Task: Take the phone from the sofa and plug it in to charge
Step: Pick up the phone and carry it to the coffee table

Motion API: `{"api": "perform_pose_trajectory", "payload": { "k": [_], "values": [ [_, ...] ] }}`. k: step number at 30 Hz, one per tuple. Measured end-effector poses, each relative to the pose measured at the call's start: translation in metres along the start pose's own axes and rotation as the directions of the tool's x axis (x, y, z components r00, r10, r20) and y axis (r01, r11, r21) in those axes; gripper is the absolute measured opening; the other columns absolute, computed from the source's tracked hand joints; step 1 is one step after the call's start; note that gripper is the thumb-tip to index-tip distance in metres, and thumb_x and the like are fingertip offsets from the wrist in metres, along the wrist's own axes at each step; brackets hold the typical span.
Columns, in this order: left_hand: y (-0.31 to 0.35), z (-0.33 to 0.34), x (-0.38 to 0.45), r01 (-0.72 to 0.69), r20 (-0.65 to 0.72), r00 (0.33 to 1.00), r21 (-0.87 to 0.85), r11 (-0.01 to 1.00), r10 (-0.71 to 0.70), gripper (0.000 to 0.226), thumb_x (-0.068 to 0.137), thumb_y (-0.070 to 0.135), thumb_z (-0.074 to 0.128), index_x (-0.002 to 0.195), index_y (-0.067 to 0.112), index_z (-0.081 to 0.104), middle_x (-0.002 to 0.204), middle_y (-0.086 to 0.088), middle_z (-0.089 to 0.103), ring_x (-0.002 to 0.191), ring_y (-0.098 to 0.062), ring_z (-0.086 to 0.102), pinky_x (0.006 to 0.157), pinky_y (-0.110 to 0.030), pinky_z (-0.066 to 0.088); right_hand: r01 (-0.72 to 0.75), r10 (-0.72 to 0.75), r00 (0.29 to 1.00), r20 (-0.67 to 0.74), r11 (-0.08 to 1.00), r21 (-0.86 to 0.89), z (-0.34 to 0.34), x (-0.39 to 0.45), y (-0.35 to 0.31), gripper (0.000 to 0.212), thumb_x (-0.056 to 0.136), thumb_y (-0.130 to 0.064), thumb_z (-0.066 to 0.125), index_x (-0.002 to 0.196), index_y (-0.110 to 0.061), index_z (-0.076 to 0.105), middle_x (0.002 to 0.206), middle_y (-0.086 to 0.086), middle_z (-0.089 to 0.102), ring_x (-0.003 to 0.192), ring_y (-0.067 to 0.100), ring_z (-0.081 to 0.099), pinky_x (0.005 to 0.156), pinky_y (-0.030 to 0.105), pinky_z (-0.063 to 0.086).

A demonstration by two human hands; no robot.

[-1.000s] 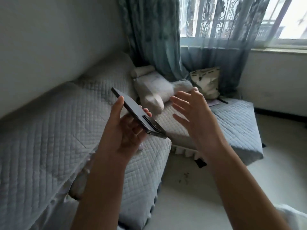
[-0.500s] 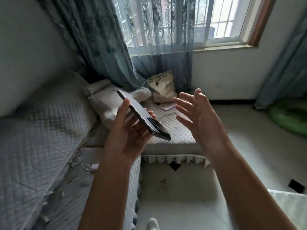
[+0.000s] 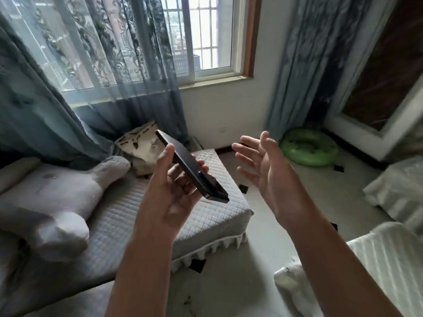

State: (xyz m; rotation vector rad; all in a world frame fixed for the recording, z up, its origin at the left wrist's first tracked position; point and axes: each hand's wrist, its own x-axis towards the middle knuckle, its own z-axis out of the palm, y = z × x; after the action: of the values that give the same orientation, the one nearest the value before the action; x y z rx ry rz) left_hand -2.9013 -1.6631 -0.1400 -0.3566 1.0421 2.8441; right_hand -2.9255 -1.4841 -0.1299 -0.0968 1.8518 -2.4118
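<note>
This is a room in a home. A quilted sofa (image 3: 206, 202) stands under a curtained window (image 3: 201, 42). A green swim ring (image 3: 309, 148) lies on the floor.

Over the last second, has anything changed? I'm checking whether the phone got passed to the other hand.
No handover. The view swung right, away from the sofa toward the window, bringing a green ring on the floor into sight. The left hand still grips the phone, tilted as before; the right hand stays open and empty beside it.
</note>
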Motion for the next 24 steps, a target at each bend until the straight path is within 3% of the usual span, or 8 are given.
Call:
{"api": "perform_pose_trajectory", "payload": {
  "k": [7,11,16,20,24],
  "values": [
    [-0.026,0.035,0.083,0.205,0.160,0.961,0.135,0.970,-0.225,0.062,0.067,0.047,0.079,0.111,0.005,0.068,0.099,-0.014,0.070,0.092,-0.024,0.067,0.073,-0.036,0.061,-0.011,-0.001,0.965,-0.264,0.999,-0.045,-0.044,0.033,0.008,0.057,0.089,-0.057,0.036,0.130,-0.021,0.054,0.127,-0.004,0.064,0.121,0.009,0.055,0.103,0.035,0.043],
    [-0.060,0.063,0.119,0.322,0.197,0.910,0.218,0.921,-0.365,0.066,0.072,0.049,0.073,0.120,0.006,0.061,0.110,-0.016,0.063,0.092,-0.024,0.064,0.050,-0.023,0.055,0.017,-0.027,0.931,-0.365,0.999,-0.032,-0.086,0.052,0.004,0.062,0.081,-0.062,0.040,0.126,-0.023,0.057,0.125,-0.004,0.065,0.119,0.006,0.056,0.100,0.032,0.045],
    [-0.103,0.092,0.171,0.369,0.194,0.881,0.288,0.883,-0.432,0.064,0.068,0.049,0.075,0.115,0.008,0.062,0.110,-0.016,0.064,0.100,-0.025,0.064,0.080,-0.038,0.060,0.017,-0.004,0.898,-0.441,1.000,0.025,-0.147,0.084,0.012,0.068,0.075,-0.066,0.040,0.125,-0.024,0.058,0.125,-0.005,0.066,0.119,0.005,0.057,0.101,0.035,0.045],
    [-0.126,0.125,0.219,0.384,0.158,0.880,0.319,0.866,-0.449,0.060,0.070,0.048,0.074,0.114,0.010,0.059,0.107,-0.015,0.062,0.094,-0.022,0.063,0.068,-0.032,0.061,0.000,0.036,0.889,-0.456,0.997,0.079,-0.196,0.122,0.013,0.069,0.077,-0.064,0.038,0.129,-0.022,0.055,0.127,-0.003,0.065,0.121,0.007,0.056,0.105,0.038,0.043],
    [-0.141,0.160,0.270,0.330,0.162,0.900,0.353,0.875,-0.405,0.056,0.074,0.048,0.072,0.112,0.010,0.059,0.100,-0.012,0.065,0.090,-0.022,0.064,0.076,-0.033,0.058,0.025,0.025,0.899,-0.437,0.994,0.108,-0.237,0.174,-0.005,0.069,0.077,-0.063,0.038,0.129,-0.021,0.055,0.128,-0.003,0.064,0.120,0.008,0.056,0.104,0.038,0.043]
  ]
}}
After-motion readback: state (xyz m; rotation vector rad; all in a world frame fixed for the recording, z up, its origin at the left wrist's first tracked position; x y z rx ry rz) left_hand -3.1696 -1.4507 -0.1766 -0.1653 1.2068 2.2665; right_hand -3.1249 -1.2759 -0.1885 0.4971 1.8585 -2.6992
